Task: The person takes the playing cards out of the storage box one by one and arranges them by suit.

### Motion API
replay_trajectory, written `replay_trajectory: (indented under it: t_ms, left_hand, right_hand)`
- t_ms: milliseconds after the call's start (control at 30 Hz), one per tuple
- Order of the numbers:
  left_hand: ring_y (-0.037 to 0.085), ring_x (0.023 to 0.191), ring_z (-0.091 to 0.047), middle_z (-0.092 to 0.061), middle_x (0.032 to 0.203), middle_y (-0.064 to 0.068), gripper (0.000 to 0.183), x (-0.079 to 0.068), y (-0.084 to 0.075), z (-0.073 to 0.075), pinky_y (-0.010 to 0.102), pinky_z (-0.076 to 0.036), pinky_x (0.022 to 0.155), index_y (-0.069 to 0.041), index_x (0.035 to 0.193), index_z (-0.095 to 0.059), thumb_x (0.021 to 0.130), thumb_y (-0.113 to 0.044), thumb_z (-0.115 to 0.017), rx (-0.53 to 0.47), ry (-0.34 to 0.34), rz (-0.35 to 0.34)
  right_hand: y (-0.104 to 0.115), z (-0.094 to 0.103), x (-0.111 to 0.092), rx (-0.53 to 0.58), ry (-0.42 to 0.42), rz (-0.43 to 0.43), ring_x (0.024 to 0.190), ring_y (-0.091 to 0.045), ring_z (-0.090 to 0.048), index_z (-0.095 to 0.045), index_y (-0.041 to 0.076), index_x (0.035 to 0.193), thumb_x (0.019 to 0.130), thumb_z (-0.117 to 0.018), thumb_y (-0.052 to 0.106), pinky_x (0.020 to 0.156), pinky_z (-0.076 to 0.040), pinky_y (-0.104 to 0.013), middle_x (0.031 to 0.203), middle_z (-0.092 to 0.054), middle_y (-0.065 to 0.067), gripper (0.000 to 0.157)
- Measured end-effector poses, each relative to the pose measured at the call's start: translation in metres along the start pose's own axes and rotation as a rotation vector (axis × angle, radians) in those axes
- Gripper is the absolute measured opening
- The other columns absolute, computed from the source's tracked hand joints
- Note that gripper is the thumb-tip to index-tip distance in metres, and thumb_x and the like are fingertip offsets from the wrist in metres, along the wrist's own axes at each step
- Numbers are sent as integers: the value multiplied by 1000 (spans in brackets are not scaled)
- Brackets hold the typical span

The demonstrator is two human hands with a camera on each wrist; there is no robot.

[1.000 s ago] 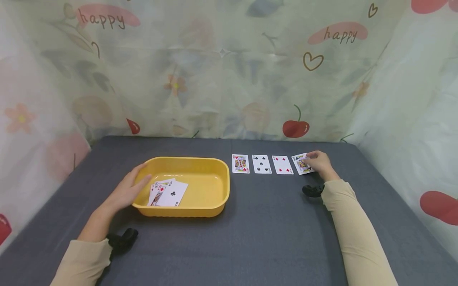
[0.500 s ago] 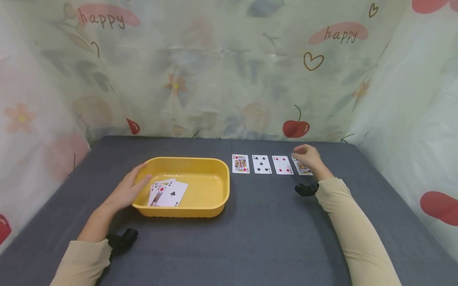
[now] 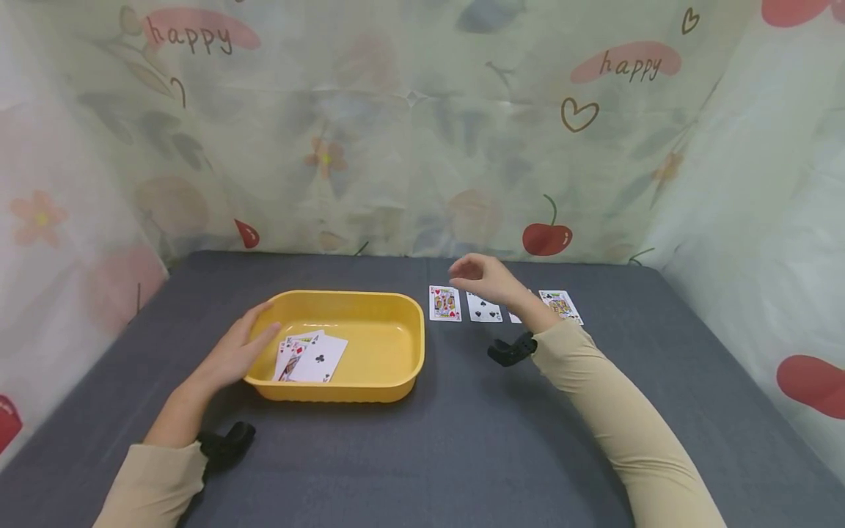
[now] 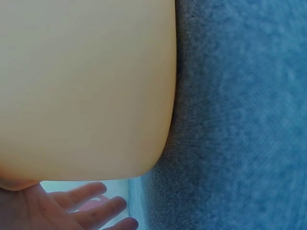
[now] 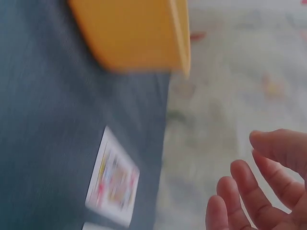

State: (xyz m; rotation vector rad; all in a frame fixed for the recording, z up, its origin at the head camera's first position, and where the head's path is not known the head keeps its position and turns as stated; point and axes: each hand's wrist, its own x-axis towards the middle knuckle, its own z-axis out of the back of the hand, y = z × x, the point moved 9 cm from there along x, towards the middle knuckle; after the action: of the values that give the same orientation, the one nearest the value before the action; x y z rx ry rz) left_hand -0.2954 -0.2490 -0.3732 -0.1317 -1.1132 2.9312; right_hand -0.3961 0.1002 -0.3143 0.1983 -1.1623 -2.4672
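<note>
My left hand rests at the left end of a yellow plastic basin, thumb over the rim; in the left wrist view its fingers are straight and spread beside the wall. Several playing cards lie overlapped in the basin, a clubs card on top. My right hand, holding nothing, hovers over a row of cards on the table, fingers loosely bent. From left the row has a king of hearts, a spades card, a diamonds card mostly hidden by my wrist, and a face card.
A dark grey cloth covers the table. Patterned curtains stand at its back and sides. Each wrist wears a black camera mount. The basin's right end stands close to the king of hearts.
My right hand has let go of the face card at the row's right end, which now lies straighter. The hand has moved left over the row. My left hand has stayed still.
</note>
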Motion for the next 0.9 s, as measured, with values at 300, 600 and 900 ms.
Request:
replay_trajectory:
  t_ms: [300, 600, 900]
  left_hand:
    - [48, 131, -25, -17, 148, 32, 73, -1, 0, 0, 64, -22, 105, -4, 150, -8, 98, -50, -32, -3, 7, -4]
    - [48, 133, -22, -16, 149, 32, 74, 1, 2, 0, 64, -21, 106, -4, 150, -8, 98, -51, -32, 0, 8, 1]
    - [49, 134, -21, -15, 150, 31, 76, 1, 1, 1, 65, -20, 106, -4, 150, -9, 97, -53, -32, -3, 8, -10]
  right_hand:
    - [63, -58, 14, 3, 183, 133, 110, -23, -59, -59, 6, 115, 90, -62, 17, 96, -48, -36, 117, -62, -11, 28]
    - [101, -112, 31, -24, 307, 220, 100, -19, -62, -59, 1, 115, 88, -64, 15, 89, -50, -25, 109, -65, -10, 31]
    - [107, -147, 44, -51, 376, 193, 104, -20, -61, -59, 2, 116, 87, -65, 13, 86, -47, -20, 110, -66, -12, 31]
